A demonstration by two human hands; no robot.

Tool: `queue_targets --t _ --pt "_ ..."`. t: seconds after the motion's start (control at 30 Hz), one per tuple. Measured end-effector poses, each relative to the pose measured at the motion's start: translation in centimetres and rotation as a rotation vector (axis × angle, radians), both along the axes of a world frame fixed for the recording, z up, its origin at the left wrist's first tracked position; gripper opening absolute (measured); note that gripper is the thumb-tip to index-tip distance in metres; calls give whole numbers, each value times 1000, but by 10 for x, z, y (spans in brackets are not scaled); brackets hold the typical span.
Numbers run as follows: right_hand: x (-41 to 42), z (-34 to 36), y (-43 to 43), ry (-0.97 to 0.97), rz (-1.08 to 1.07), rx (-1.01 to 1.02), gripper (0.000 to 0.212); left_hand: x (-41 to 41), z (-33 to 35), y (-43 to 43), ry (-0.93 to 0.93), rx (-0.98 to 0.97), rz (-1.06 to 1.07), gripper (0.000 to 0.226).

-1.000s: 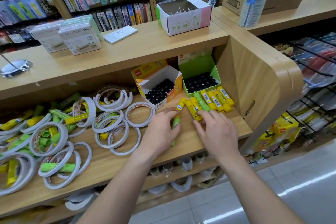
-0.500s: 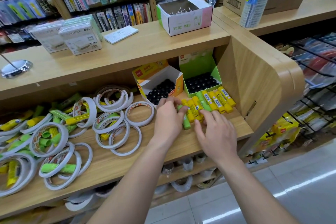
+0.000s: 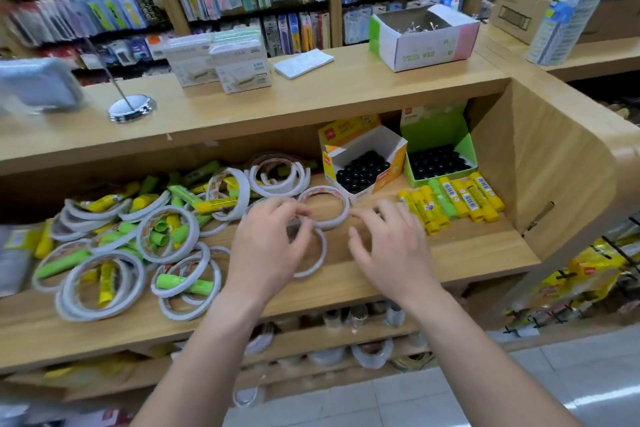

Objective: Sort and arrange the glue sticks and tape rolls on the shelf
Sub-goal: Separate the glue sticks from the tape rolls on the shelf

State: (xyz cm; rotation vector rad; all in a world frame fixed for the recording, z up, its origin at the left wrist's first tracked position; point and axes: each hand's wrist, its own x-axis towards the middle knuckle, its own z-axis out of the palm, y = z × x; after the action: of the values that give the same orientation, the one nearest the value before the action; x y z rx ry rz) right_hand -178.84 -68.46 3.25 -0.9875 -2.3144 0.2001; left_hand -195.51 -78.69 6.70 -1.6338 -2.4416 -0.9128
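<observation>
Both hands have left the lined-up row of yellow and green glue sticks (image 3: pixel 457 199) they were pressing together half a second ago and now hover further left along the light wooden shelf (image 3: pixel 467 253), above the tape. The row lies untouched at the shelf's right end, sticks side by side, in front of an open green cardboard box (image 3: pixel 440 125) filled with black caps.

The left hand (image 3: pixel 273 250), which a second ago held a green stick, no longer has it. Its fingers are curled down over a thin white tape ring (image 3: pixel 321 251) lying flat on the shelf, but motion blur hides whether they actually pinch it.

The right hand (image 3: pixel 391 246) holds nothing, its fingers spread and loosely bent, just left of the row's nearest stick. Between the two hands' fingertips lies a second white tape ring (image 3: pixel 345 206), flat, close to an open orange-and-white cardboard box (image 3: pixel 381 180) that also holds black caps.

The view has swung left since the earlier frames, so more of the unsorted heap of white tape rolls (image 3: pixel 240 192) now shows, with loose green and yellow glue sticks (image 3: pixel 180 282) lying among and inside the rings across the shelf's left half.
</observation>
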Motion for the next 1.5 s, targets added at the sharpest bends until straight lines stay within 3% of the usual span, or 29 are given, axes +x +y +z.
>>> queue_targets --t 0.13,0.23,0.37,0.6,0.7,0.8,0.87,0.97,1.07,1.2,1.3,1.5 --pt "-50 7 -24 -210 222 -73 55 -42 -20 -45 183 -206 119 51" --pt "-71 1 -34 -373 253 -189 73 -56 -31 -64 179 -271 135 53" --pt "-87 -7 -40 -400 318 -129 79 -69 -34 -71 124 -223 204 57" --pt "-90 -12 -39 -205 322 -158 79 -73 -40 -80 149 -240 264 55" --pt "-89 -10 -38 -212 332 -158 78 -76 -38 -86 -17 -56 220 43" --pt "-95 -5 -45 -253 238 -111 66 -83 -31 -110 -10 168 195 30" --pt "-98 1 -53 -249 156 -106 68 -89 -31 -133 10 215 226 24" --pt "-104 11 -72 -50 187 -52 55 -98 -42 -163 -7 129 264 25" --pt "-125 11 -100 -41 448 -35 38 -109 -51 -173 -55 -3 281 35" --pt "-150 -4 -124 -283 550 8 56 -118 -46 -174 -41 -109 206 37" --pt "-148 -16 -127 -273 516 -14 56 -121 -39 -174 -49 -146 170 35" --pt "-147 -24 -127 -293 515 7 61 -132 -33 -164 -292 -117 122 33"
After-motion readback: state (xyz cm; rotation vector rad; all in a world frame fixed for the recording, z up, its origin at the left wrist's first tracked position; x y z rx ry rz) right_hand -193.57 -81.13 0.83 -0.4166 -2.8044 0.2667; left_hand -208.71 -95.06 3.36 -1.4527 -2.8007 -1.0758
